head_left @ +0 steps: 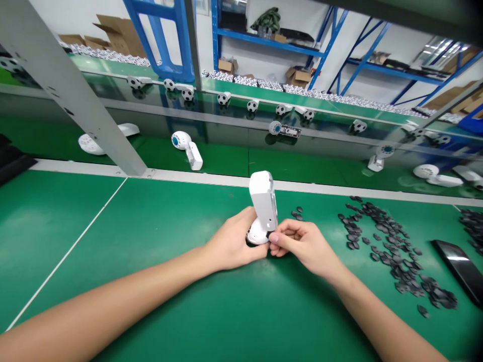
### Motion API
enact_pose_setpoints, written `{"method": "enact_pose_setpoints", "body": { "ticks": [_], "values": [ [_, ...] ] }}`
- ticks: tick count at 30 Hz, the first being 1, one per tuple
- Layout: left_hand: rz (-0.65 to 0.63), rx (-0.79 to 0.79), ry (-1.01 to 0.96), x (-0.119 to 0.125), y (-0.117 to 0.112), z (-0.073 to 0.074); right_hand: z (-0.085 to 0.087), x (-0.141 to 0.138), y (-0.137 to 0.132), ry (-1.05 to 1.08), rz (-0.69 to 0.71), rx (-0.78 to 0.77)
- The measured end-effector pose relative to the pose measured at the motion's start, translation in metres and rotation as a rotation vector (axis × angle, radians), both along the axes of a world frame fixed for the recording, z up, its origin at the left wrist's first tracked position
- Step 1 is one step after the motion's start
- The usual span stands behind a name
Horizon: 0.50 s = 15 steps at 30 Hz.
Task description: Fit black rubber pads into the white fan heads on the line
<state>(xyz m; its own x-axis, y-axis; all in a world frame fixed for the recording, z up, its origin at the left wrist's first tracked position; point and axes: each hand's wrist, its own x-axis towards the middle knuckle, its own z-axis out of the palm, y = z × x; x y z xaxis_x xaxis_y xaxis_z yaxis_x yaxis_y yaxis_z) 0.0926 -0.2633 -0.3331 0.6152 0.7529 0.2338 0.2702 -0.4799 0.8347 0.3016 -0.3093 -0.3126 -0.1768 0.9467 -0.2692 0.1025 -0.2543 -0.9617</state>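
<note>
Cardboard box (279,37) beyond hand-held white housing (263,201)

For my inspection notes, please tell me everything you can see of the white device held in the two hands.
The white plastic device has a boxy, round-cornered body, standing nearly upright, with a small dark mark low on its face. Its lower end joins a rounded, domed base. The left hand holds the base, and the right hand presses against the device near the joint. Whether the base touches the green work mat below, I cannot tell.
</note>
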Motion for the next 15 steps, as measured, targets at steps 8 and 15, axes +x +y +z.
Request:
{"method": "enact_pose_setpoints", "body": {
  "ticks": [8, 15],
  "values": [
    [-0.024, 0.018, 0.129, 0.001, -0.002, -0.003, -0.004, -0.003, -0.004, -0.144, -0.069, 0.000],
    [-0.025, 0.027, 0.064, 0.002, 0.000, 0.002, -0.015, -0.001, 0.002, -0.302, 0.039, 0.155]
  ]
}}
